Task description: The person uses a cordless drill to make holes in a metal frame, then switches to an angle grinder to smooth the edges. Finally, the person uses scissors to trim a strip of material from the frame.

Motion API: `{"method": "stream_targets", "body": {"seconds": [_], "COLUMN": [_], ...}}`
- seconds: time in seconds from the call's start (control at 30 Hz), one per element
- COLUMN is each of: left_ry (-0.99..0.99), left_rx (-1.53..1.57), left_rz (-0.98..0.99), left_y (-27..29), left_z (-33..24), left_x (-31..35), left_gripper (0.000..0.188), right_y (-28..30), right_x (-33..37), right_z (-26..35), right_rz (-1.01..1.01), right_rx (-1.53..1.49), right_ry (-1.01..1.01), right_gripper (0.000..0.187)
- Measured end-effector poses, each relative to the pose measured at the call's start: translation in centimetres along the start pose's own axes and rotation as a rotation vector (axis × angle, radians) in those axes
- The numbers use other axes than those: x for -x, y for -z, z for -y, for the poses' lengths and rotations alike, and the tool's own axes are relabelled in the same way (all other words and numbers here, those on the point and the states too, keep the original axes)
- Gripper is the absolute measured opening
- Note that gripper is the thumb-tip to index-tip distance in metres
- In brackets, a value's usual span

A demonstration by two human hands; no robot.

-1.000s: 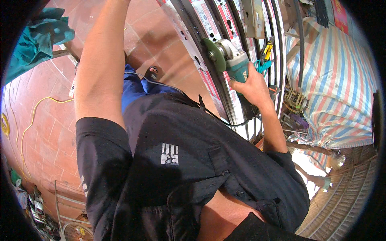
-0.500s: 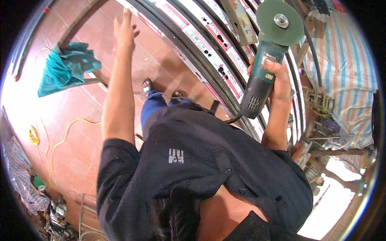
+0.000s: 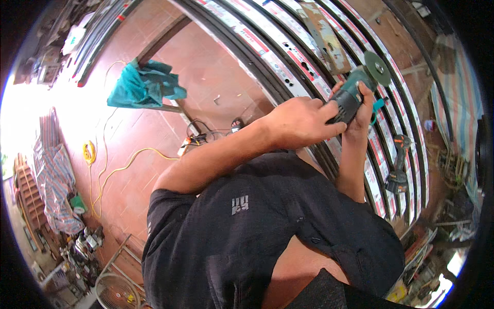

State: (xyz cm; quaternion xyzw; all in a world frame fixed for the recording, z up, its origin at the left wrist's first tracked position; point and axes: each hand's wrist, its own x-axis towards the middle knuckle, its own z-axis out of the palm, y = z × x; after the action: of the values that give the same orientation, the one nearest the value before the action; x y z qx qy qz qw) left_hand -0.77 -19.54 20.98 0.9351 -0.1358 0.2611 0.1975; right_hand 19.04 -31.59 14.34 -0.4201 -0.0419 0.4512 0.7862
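Observation:
A dark green and black angle grinder (image 3: 348,98) with a round green disc (image 3: 377,68) is held in front of my chest, its disc pointing far right. My right hand (image 3: 363,110) wraps around its body from the right, thumb along the side. Coming across from the left, my left hand (image 3: 304,119) has its fingers curled over the grinder's rear end. Beneath the tool lie long metal profiles (image 3: 303,66), black with white and red printed film and dark cut-outs. A worn, spotted plate (image 3: 325,38) rests across them beyond the hands.
A cordless drill (image 3: 399,165) lies on the profiles to the right. Teal cloth (image 3: 146,85) drapes over a metal stand at left. A yellow cable (image 3: 139,152) and dark wires (image 3: 203,135) run over the tiled floor. A fan (image 3: 116,291) stands lower left, near cluttered parts (image 3: 82,252).
My left hand has swung from the far left onto the grinder's rear. The grinder is lower and tilted further right in my right hand. The view has shifted, bringing the drill into sight.

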Motion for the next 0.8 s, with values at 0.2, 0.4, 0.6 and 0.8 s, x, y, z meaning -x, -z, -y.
{"method": "stream_targets", "body": {"seconds": [0.2,0.4,0.6,0.8], "left_ry": [-0.236,0.193,0.838,1.048], "left_rx": [-0.160,0.123,0.114,0.333], "left_rz": [0.024,-0.086,0.030,-0.293], "left_y": [0.3,1.6,1.7,7.4], "left_z": [0.2,-2.4,-2.3,1.3], "left_x": [-0.3,4.0,9.4,23.5], "left_gripper": [0.021,0.096,0.089,0.082], "right_y": [0.5,-2.3,-9.6,-20.7], "right_x": [1.3,3.8,5.0,5.2], "right_z": [-1.1,-3.1,-9.5,-19.4], "right_rz": [0.024,0.003,0.024,0.381], "right_rx": [-0.048,-0.105,0.031,0.490], "right_ry": [0.024,0.077,0.115,0.122], "right_gripper": [0.051,0.050,0.046,0.048]}}
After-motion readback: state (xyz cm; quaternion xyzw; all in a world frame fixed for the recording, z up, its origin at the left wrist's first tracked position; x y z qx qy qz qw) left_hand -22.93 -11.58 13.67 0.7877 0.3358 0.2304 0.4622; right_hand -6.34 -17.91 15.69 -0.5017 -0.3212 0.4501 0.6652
